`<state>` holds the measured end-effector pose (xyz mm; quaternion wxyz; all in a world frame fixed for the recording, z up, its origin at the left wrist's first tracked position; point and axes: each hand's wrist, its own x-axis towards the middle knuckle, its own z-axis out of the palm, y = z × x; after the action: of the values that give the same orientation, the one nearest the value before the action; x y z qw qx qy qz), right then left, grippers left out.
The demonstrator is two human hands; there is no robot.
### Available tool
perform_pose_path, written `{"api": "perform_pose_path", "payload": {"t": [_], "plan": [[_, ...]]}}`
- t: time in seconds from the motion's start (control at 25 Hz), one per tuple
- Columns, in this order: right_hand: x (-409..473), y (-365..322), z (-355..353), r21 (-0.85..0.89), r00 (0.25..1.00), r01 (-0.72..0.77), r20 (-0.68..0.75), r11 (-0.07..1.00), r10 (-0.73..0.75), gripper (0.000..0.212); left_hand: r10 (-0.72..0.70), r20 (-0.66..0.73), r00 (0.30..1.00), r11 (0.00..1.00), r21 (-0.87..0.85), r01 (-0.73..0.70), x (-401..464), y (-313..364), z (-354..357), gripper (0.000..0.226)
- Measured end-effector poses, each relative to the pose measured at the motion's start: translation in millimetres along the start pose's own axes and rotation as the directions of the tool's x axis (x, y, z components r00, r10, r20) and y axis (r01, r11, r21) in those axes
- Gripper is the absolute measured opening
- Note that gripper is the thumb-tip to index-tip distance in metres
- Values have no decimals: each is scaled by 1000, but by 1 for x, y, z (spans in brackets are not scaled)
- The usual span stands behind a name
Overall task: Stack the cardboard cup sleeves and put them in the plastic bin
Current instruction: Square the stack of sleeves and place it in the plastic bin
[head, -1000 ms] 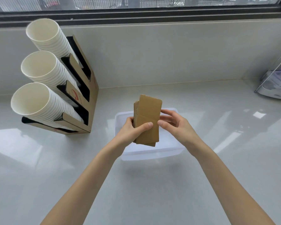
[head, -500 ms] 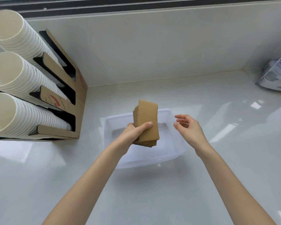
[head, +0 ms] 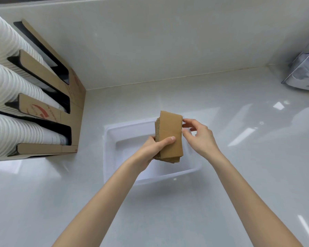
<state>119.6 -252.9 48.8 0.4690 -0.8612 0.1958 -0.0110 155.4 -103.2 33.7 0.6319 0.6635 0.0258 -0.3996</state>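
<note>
Our left hand (head: 151, 148) clamped the sleeves (head: 169, 136) (upright), right hand (head: 197, 136) fingertips loosely curled, touching their edge, above the bin (head: 109, 157).

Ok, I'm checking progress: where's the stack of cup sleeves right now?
In the head view, the stack of cup sleeves is centre frame, gripped upright in the left hand above the plastic bin, with the right hand touching its right edge.

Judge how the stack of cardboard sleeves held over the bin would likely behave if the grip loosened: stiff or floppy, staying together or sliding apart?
The stack of sleeves probably stays fairly stiff: it stands upright in the left hand without drooping. It looks prone to fanning, since its edges already sit uneven. It is likely light, as one hand pinches it while the right hand only touches its edge.
</note>
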Motion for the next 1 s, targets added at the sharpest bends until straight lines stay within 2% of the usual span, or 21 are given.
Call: {"api": "perform_pose_path", "payload": {"t": [0.2, 0.36, 0.44, 0.56, 0.64, 0.76, 0.84, 0.92, 0.96, 1.0], "plan": [[22, -7, -7, -107, 992, 46, 121, 993, -33, 41, -50, 8, 999, 998, 38, 50, 6, -4, 3, 44], [38, -9, -12, -290, 963, 107, 267, 951, -27, 38, -115, 60, 992, 992, 59, 112, 17, -10, 5, 21], [43, -13, -14, -384, 951, 143, 310, 912, -19, 39, -127, 84, 988, 989, 93, 119, 20, -12, 6, 27], [45, -20, -12, -540, 940, 221, 340, 812, -30, 41, -124, 76, 989, 986, 118, 114, 25, -15, 8, 41], [44, -21, -8, -599, 936, 255, 351, 759, -38, 41, -134, 67, 989, 985, 117, 126, 26, -17, 8, 35], [41, -17, -5, -622, 938, 263, 345, 737, -44, 40, -161, 55, 985, 981, 116, 153, 25, -19, 9, 19], [38, -12, -4, -619, 943, 265, 326, 739, -65, 40, -145, 18, 989, 975, 173, 139, 25, -18, 13, 36], [36, -9, -3, -606, 945, 269, 318, 749, -81, 40, -113, -56, 992, 947, 297, 124, 26, -19, 14, 83], [35, -7, -3, -598, 944, 272, 317, 753, -90, 39, -104, -75, 992, 941, 317, 122, 28, -19, 13, 96], [34, -5, -3, -592, 944, 274, 318, 758, -92, 39, -100, -74, 992, 947, 299, 117, 27, -18, 12, 93]]}}
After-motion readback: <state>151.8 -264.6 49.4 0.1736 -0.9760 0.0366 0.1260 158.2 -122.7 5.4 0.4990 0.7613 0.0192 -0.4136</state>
